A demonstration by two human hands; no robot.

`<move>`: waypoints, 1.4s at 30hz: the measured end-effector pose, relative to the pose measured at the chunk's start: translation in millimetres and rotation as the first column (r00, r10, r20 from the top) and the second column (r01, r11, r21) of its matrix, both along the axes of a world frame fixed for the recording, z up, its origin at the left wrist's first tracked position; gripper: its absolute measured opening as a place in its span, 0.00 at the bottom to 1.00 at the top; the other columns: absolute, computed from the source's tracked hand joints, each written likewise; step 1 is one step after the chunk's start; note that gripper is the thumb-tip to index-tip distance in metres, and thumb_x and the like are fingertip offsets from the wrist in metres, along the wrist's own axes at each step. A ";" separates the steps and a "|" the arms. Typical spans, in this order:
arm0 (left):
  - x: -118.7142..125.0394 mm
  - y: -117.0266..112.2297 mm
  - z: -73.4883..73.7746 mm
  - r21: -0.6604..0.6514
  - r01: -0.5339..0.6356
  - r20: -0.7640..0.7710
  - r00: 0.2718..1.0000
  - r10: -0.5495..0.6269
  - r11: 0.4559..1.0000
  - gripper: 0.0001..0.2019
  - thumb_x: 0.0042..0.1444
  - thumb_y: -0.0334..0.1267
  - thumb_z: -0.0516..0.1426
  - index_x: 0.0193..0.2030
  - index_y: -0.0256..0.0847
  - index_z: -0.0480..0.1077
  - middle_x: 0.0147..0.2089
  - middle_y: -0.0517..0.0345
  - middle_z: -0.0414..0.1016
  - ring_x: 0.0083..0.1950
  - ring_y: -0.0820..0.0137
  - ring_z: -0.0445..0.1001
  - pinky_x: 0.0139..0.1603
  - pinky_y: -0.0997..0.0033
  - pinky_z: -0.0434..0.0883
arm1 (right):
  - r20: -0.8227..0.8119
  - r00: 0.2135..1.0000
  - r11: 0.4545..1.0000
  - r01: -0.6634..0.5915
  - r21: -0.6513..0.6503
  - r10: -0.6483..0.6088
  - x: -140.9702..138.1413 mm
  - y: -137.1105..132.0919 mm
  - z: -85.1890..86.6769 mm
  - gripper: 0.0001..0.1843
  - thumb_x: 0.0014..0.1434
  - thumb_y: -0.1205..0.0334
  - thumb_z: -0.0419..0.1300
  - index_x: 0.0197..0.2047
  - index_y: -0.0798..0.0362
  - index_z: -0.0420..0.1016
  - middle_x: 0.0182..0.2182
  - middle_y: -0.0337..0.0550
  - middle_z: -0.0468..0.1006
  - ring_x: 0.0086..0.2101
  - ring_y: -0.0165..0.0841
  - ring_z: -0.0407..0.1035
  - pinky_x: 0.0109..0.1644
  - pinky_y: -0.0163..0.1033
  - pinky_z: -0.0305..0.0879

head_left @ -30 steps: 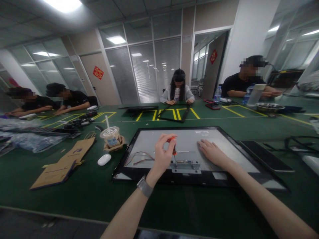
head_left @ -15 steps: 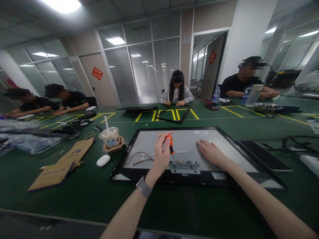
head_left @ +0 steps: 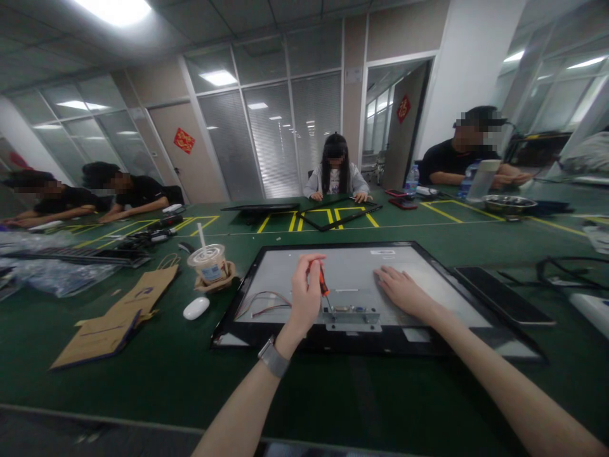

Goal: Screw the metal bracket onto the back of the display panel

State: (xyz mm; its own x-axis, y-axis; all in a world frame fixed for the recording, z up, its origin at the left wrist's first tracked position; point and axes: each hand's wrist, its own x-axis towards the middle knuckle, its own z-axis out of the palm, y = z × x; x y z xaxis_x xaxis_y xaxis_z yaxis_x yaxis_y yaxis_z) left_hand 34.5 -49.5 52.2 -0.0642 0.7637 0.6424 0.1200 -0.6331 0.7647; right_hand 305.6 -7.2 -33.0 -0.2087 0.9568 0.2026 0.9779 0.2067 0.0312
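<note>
My left hand (head_left: 306,293) is closed around the orange and black handle of a screwdriver (head_left: 324,283). The shaft slants down to the left end of a metal bracket with connector ports (head_left: 354,315); whether the tip sits in a screw is too small to tell. That bracket is on a grey display panel (head_left: 280,266) with a black frame, which lies flat before me. My right hand (head_left: 404,292) rests flat on the panel's right half, fingers stretched out. Thin coloured wires (head_left: 264,301) lie on the panel left of my left hand.
On the left are a drink cup (head_left: 209,263) in a cardboard holder, a white mouse (head_left: 196,308) and a paper bag (head_left: 118,314). A dark flat slab (head_left: 502,295) lies at right. Across the green table a person (head_left: 335,171) handles a thin black frame (head_left: 349,222). Other people sit around.
The screwdriver handle has turned a little in my left hand, whose fingers have shifted slightly. My right hand stays put. Across the table, the thin black frame has swung round.
</note>
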 end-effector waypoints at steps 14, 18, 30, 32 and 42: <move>-2.6 1.2 0.2 0.047 -0.039 -0.038 0.998 0.041 0.998 0.13 0.65 0.43 0.52 0.44 0.42 0.77 0.40 0.55 0.66 0.41 0.70 0.69 0.42 0.71 0.68 | -0.018 1.000 1.000 -0.003 -0.019 0.002 -0.2 0.0 1.2 0.27 0.69 0.60 0.39 0.66 0.58 0.62 0.64 0.60 0.64 0.63 0.47 0.58 0.63 0.58 0.56; -2.9 1.6 -0.3 0.035 0.036 -0.018 0.999 -0.035 0.999 0.15 0.68 0.40 0.47 0.49 0.42 0.73 0.42 0.54 0.71 0.43 0.69 0.72 0.46 0.69 0.69 | -0.019 1.000 1.000 0.011 -0.014 -0.011 -2.3 -1.5 2.6 0.27 0.69 0.60 0.39 0.65 0.57 0.63 0.65 0.59 0.63 0.63 0.47 0.58 0.63 0.57 0.57; -0.8 0.2 1.9 0.053 0.021 -0.043 0.999 -0.019 0.998 0.09 0.64 0.40 0.54 0.43 0.42 0.75 0.40 0.56 0.66 0.36 0.73 0.69 0.38 0.74 0.68 | 0.132 0.991 1.000 -0.008 -0.001 0.008 -16.2 -16.4 22.8 0.23 0.69 0.65 0.42 0.63 0.60 0.64 0.60 0.63 0.68 0.58 0.48 0.65 0.58 0.51 0.63; -2.5 1.7 2.2 0.053 0.008 -0.059 0.998 -0.005 0.999 0.11 0.66 0.38 0.51 0.44 0.42 0.75 0.40 0.56 0.69 0.39 0.71 0.70 0.41 0.72 0.68 | 0.122 0.993 1.000 0.001 -0.003 0.000 -15.4 -15.4 21.1 0.23 0.69 0.65 0.42 0.63 0.59 0.63 0.61 0.63 0.67 0.59 0.48 0.64 0.59 0.52 0.62; -2.4 2.4 -0.2 0.096 -0.011 -0.046 0.999 0.015 0.995 0.11 0.63 0.43 0.55 0.37 0.40 0.75 0.39 0.56 0.66 0.38 0.71 0.68 0.39 0.73 0.68 | 0.079 0.997 1.000 -0.005 -0.009 0.006 -11.7 -11.6 14.9 0.24 0.69 0.65 0.42 0.64 0.60 0.62 0.62 0.64 0.66 0.60 0.49 0.62 0.60 0.53 0.60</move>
State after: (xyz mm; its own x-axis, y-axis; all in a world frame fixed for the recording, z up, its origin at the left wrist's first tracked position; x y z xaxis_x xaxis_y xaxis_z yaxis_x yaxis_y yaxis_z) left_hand 32.2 -47.1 52.0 -0.0419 0.6976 0.7153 0.1626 -0.7016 0.6938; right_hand 293.9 -18.8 -18.1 -0.2287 0.9573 0.1770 0.9714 0.2125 0.1062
